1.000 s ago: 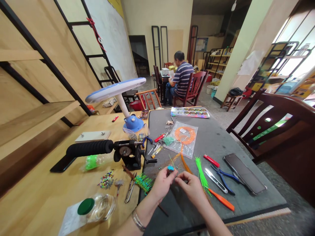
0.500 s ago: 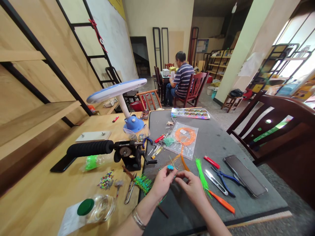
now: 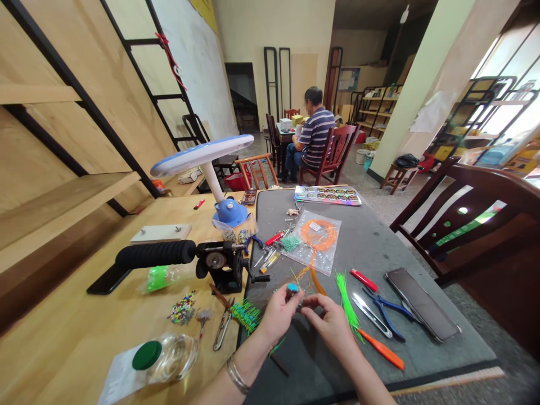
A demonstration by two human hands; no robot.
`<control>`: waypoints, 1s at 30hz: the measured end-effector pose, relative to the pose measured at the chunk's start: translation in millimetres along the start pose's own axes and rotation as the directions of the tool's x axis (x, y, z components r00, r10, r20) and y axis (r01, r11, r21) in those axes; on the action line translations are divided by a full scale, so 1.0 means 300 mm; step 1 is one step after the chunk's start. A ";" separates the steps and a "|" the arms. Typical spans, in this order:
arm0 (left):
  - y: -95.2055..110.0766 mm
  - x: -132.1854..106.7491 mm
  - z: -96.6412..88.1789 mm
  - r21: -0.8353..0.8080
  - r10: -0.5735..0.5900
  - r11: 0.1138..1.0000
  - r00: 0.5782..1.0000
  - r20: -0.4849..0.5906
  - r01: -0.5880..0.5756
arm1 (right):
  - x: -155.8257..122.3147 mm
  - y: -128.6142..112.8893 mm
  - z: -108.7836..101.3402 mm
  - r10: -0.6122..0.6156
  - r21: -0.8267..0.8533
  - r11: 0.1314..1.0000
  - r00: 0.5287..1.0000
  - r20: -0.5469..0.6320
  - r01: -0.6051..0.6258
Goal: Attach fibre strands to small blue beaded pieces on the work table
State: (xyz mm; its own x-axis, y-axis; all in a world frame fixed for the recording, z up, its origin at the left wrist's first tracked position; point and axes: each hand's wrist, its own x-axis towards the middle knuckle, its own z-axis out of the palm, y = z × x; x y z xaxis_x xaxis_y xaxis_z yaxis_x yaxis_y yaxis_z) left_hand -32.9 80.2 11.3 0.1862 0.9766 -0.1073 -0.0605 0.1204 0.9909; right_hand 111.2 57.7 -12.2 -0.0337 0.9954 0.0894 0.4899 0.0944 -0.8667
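Note:
My left hand [image 3: 279, 315] is closed in a pinch on a small blue bead-like piece [image 3: 292, 288] held above the grey mat [image 3: 371, 247]. My right hand [image 3: 331, 325] is closed in a pinch just to its right, fingertips almost touching the left hand; what it holds is too thin to make out. A thin green strand hangs below the left hand. A bunch of teal-tipped green strands [image 3: 247, 313] lies left of my hands. Bright green strands [image 3: 346, 301] lie to the right.
A black hand-crank tool [image 3: 219, 261] and a blue-and-white lamp [image 3: 206, 154] stand on the wooden table. Snips [image 3: 222, 330], blue pliers [image 3: 386, 308], an orange tool [image 3: 382, 349], a phone [image 3: 422, 304], a bagged orange coil [image 3: 316, 236] and a green-capped jar [image 3: 166, 354] lie around. A person sits far behind.
My hands stay pinched together in nearly the same place; the view has shifted slightly. A green strand now hangs below the left hand.

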 end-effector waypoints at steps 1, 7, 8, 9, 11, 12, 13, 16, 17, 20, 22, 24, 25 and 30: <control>0.001 0.000 0.000 0.005 0.009 1.000 1.000 0.002 -0.009 | -0.002 0.003 0.000 -0.004 0.005 1.000 1.000 0.006 0.004; -0.012 0.001 -0.002 0.079 0.107 0.991 0.994 0.026 -0.109 | 0.001 -0.003 0.005 -0.042 -0.035 0.999 0.999 -0.006 0.041; -0.015 0.000 -0.003 0.097 0.122 0.988 0.992 0.033 -0.124 | 0.003 -0.006 0.005 -0.040 -0.045 0.998 0.999 -0.008 0.039; -0.018 -0.001 -0.003 0.113 0.133 0.984 0.990 0.039 -0.137 | 0.004 -0.008 0.005 -0.036 -0.053 0.998 0.999 -0.010 0.035; -0.024 -0.002 -0.005 0.136 0.148 0.979 0.988 0.047 -0.153 | 0.005 -0.010 0.005 -0.033 -0.060 0.998 0.999 -0.014 0.032; -0.026 -0.003 -0.005 0.143 0.153 0.977 0.987 0.050 -0.159 | 0.004 -0.010 0.005 -0.035 -0.057 0.998 0.999 -0.015 0.034; -0.028 -0.003 -0.005 0.148 0.159 0.975 0.986 0.053 -0.165 | 0.002 -0.009 0.006 -0.037 -0.054 0.998 0.999 -0.016 0.036; -0.033 -0.003 -0.006 0.167 0.175 0.969 0.983 0.059 -0.183 | -0.005 -0.002 0.006 -0.028 -0.048 0.998 0.999 -0.016 0.028; -0.033 -0.003 -0.007 0.175 0.180 0.967 0.982 0.058 -0.188 | -0.008 0.000 0.004 -0.024 -0.045 0.999 1.000 -0.009 0.023; -0.023 -0.008 -0.008 0.216 0.203 0.953 0.977 0.068 -0.214 | -0.006 0.003 -0.017 -0.011 0.007 1.000 1.000 0.029 0.011; -0.009 -0.015 -0.008 0.266 0.229 0.932 0.968 0.099 -0.247 | 0.006 0.000 -0.039 0.009 0.105 0.994 0.999 0.032 -0.013; 0.007 -0.026 -0.007 0.322 0.255 0.901 0.955 0.152 -0.291 | 0.029 -0.005 -0.059 0.066 0.229 0.971 0.998 0.019 -0.069; 0.014 -0.031 -0.006 0.350 0.263 0.883 0.947 0.184 -0.314 | 0.043 -0.008 -0.067 0.108 0.287 0.952 0.994 0.020 -0.109; 0.028 -0.051 -0.008 0.503 0.239 0.771 0.910 0.338 -0.389 | 0.105 -0.015 -0.067 0.281 0.492 0.819 0.954 0.106 -0.296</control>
State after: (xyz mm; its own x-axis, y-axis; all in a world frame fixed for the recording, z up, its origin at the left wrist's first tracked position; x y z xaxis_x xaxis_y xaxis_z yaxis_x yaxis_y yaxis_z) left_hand -38.7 66.6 21.1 0.4869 0.8575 0.1665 0.3743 -0.3771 0.8472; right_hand 125.6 88.2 4.3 0.0136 0.9776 -0.2102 -0.0176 -0.2100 -0.9776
